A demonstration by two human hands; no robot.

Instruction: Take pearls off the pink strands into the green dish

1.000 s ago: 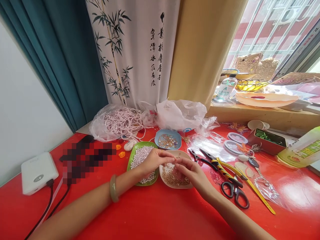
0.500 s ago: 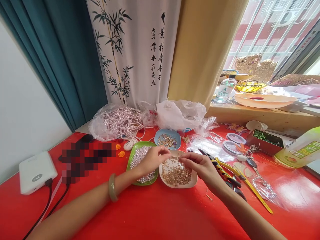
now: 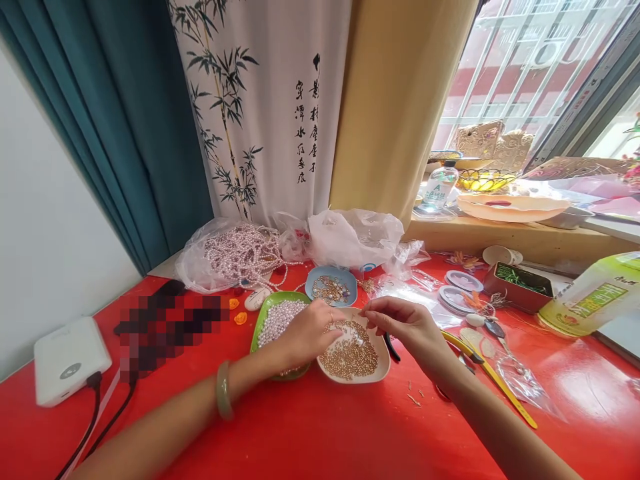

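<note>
My left hand [image 3: 315, 330], with a ring and a jade-coloured bangle [image 3: 224, 390], reaches over the right edge of a green dish [image 3: 256, 333] of pearly white beads [image 3: 281, 320]. Its bent fingertips are over a white dish [image 3: 384, 365] of small gold beads [image 3: 350, 357]. The fingers are closed together, and what they hold, if anything, is too small to make out. My right hand [image 3: 405, 321] is at that dish's upper right rim, thumb and forefinger pinched. Something very thin may be in the pinch, but I cannot tell its kind.
Behind the dishes are a blue dish [image 3: 353, 293] of mixed beads, bead strands [image 3: 243, 250] and plastic bags [image 3: 353, 237]. At right lie yellow-handled pliers [image 3: 456, 341], yellow tweezers [image 3: 510, 392], thread spools [image 3: 457, 300] and a bottle [image 3: 590, 300]. A white power bank [image 3: 73, 360] is at left.
My left hand has lowered towards the gold beads and its fingers point further down. My right hand stays pinched near the dish's rim. The camera view has shifted slightly.
</note>
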